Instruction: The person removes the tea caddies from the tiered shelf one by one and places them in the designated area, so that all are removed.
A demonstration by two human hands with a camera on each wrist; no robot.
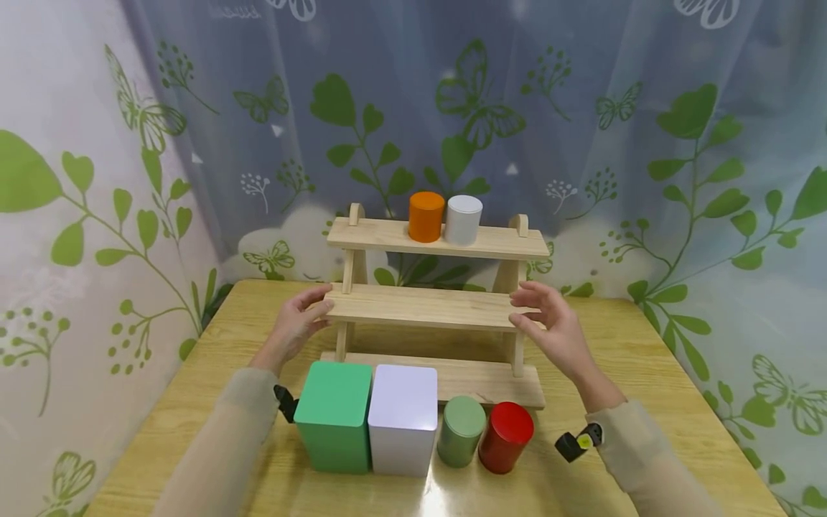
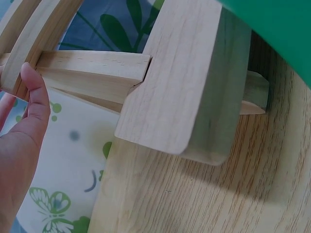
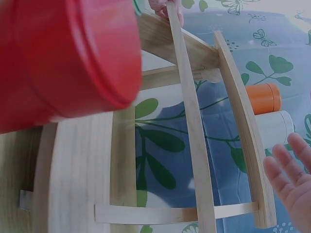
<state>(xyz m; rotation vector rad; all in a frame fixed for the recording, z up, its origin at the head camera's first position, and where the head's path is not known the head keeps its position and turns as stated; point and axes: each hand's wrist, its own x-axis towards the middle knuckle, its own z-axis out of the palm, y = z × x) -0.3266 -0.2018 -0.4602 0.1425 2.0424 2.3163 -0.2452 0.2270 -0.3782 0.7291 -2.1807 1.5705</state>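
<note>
A three-tier wooden display shelf (image 1: 420, 305) stands on the table. At its left, my left hand (image 1: 301, 321) pinches the end of the middle board, with the thumb (image 2: 35, 80) on the board's end in the left wrist view. My right hand (image 1: 552, 327) is beside the board's right end, fingers spread and bent slightly; the right wrist view shows these fingers (image 3: 286, 167) apart from the wood. On the top board sit an orange canister (image 1: 426, 217) and a white canister (image 1: 463, 220), side by side.
In front of the shelf stand a green box (image 1: 336, 416), a pale lilac box (image 1: 403, 424), a light green canister (image 1: 461, 431) and a red canister (image 1: 507, 436) in a row. Behind the wooden table (image 1: 601, 345) hangs a leaf-patterned curtain (image 1: 400, 86).
</note>
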